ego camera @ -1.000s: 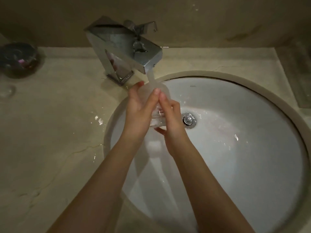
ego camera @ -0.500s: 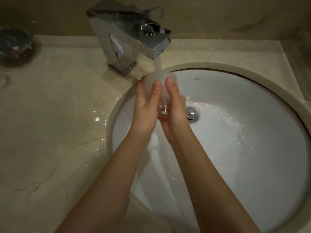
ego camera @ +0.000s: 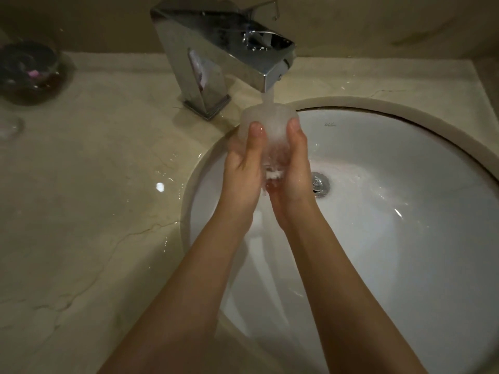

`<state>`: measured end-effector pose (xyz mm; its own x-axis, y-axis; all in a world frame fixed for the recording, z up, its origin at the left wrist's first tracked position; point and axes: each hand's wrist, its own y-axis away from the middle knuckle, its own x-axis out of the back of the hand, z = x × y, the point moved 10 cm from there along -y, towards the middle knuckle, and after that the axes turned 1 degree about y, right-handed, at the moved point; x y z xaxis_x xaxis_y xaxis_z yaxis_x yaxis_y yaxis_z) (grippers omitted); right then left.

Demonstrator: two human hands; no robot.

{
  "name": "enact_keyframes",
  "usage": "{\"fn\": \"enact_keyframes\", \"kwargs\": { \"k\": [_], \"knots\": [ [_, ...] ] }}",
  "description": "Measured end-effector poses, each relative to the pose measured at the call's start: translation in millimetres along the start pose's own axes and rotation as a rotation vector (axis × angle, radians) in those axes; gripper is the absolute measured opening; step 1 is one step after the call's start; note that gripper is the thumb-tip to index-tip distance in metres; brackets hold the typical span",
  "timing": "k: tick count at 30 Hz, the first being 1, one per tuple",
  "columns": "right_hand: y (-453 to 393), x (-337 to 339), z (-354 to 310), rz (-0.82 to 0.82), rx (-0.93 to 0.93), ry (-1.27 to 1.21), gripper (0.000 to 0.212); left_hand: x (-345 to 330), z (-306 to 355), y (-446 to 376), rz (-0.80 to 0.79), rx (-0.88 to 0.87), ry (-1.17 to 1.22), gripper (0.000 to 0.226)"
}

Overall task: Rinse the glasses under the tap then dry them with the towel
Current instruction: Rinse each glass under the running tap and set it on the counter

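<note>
A clear drinking glass [ego camera: 270,122] stands upright under the chrome tap [ego camera: 216,52], and water pours into its mouth and foams inside. My left hand [ego camera: 243,168] holds its left side with the thumb along the front. On the other side, my right hand [ego camera: 293,168] holds the glass with its thumb up the front. Both hands are over the left part of the white sink [ego camera: 391,211]. The fingers behind the glass are hidden. No towel is in view.
A dark glass bowl [ego camera: 29,68] sits on the marble counter [ego camera: 81,198] at the far left. Below it lies a small clear object [ego camera: 9,128] at the frame's edge. Water drops lie on the counter by the sink rim. The drain [ego camera: 320,183] is right of my hands.
The glass has risen closer to the spout and turned upright, so the stream falls into it. My thumbs have spread apart on its front. The view has moved closer.
</note>
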<state>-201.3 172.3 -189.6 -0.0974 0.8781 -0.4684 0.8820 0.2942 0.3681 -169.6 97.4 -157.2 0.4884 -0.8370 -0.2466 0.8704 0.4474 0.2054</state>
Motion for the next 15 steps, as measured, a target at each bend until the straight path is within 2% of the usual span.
{"fn": "enact_keyframes", "kwargs": {
  "k": [4,6,7,11,15],
  "knots": [
    [1,-1,-2,0.014,0.016,0.161,0.025,5,0,0,0.037,-0.004,-0.064,0.066],
    [2,6,0,0.114,-0.028,0.198,0.057,7,-3,-1,0.036,0.022,-0.057,0.061],
    [0,9,1,0.132,-0.033,0.156,0.063,8,-5,-2,0.033,0.046,-0.043,0.056],
    [-2,7,4,0.073,0.001,0.059,0.045,7,-5,-2,0.006,0.086,-0.059,0.047],
    [-2,2,1,0.066,0.021,0.168,0.068,6,5,2,0.008,0.009,-0.1,0.047]
  ]
}}
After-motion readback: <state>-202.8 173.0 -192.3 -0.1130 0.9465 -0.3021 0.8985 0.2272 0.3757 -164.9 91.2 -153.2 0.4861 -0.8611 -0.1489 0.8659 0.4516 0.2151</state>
